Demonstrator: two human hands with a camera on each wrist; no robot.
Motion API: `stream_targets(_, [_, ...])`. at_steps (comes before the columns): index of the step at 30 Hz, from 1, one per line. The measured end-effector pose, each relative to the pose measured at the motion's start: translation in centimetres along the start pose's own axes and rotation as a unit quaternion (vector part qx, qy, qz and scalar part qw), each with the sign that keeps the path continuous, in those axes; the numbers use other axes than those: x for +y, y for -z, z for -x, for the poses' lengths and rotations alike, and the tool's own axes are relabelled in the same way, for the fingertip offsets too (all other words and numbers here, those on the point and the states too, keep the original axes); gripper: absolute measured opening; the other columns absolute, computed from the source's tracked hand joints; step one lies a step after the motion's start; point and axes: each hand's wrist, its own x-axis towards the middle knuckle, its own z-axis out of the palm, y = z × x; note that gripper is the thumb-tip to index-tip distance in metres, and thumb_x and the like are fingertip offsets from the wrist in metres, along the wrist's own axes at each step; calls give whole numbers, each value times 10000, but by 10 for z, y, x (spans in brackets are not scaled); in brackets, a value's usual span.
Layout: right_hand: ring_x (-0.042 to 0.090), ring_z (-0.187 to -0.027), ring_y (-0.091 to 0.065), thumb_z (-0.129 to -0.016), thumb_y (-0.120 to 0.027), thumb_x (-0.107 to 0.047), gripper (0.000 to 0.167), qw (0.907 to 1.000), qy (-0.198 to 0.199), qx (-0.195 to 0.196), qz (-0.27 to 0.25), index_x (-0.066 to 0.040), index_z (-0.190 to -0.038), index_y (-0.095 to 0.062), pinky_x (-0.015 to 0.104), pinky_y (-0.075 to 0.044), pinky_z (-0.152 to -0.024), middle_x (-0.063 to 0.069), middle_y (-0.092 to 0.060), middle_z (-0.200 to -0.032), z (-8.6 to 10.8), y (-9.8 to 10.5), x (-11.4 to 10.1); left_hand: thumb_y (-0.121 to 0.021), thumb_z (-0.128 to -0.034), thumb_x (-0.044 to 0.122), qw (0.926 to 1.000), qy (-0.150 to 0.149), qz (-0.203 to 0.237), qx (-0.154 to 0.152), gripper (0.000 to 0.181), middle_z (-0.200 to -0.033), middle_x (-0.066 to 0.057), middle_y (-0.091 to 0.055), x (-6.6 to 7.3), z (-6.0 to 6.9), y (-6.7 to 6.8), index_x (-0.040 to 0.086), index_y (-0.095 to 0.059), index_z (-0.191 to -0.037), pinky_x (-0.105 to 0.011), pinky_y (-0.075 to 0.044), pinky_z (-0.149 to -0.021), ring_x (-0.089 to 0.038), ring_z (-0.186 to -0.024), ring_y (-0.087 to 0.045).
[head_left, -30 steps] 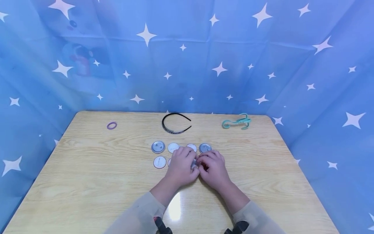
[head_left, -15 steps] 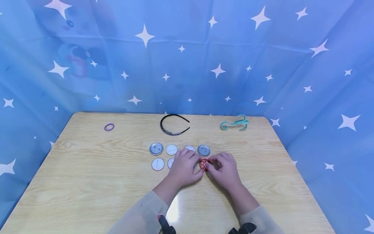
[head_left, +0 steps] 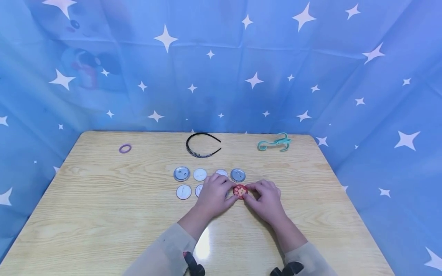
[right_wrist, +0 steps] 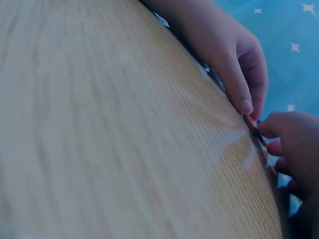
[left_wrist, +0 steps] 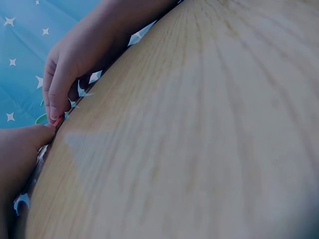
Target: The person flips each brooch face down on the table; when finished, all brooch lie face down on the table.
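A round red badge [head_left: 240, 191] with a pale pattern faces up on the table, at the right end of the nearer row of badges. My left hand [head_left: 213, 194] pinches its left edge between thumb and forefinger; my right hand [head_left: 266, 201] does the same at the right edge. In the left wrist view, only a thin red rim of the badge [left_wrist: 58, 121] shows between the fingertips. Behind it lies a silver badge [head_left: 238, 175] with its back up. A white-backed badge [head_left: 221, 173] is partly covered by my left hand, which hides part of the nearer row.
More badges lie back up to the left, including a silver one [head_left: 181, 174] and white ones [head_left: 200, 174]. Along the far side are a purple ring [head_left: 125, 148], a black toothed headband [head_left: 193, 149] and a teal clip-like item [head_left: 276, 142]. A blue star-patterned curtain [head_left: 221, 88] surrounds the table.
My right hand has drawn back slightly to the right from my left hand. The red badge, mostly hidden between the hands before, now shows its patterned face.
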Motion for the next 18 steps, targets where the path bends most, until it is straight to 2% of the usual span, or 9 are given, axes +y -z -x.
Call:
stream_targets(5, [281, -1036, -568, -831, -891, -269, 306, 10000, 46, 23, 73, -153, -1106, -825, 508, -329, -907, -26, -694, -981, 0, -1, 1, -731, -981, 504, 9999, 9, 101, 113, 352, -1142, 66, -692, -1, 0, 0, 252, -784, -1221, -416, -462, -996, -169, -1137, -567])
stream_targets(12, [267, -1040, -553, -837, -904, -290, 326, 9999, -13, -117, 93, -175, -1130, -821, 525, -329, -910, -28, -687, -1003, 0, -1, 0, -717, -996, 480, 9998, 37, 125, 115, 334, -1159, 66, -696, 0, 1, 1, 253, -785, -1231, -414, -460, -1006, -173, -1151, -565])
stream_targets(18, [218, -967, -536, -812, -937, -298, 343, 9999, 100, -74, -58, -175, -1108, -815, 507, -304, -903, -45, -685, -951, 0, 0, 0, -748, -972, 453, 9997, -24, 178, 187, 330, -1128, 71, -701, 0, 1, 2, 250, -794, -1228, -408, -470, -999, -170, -1129, -571])
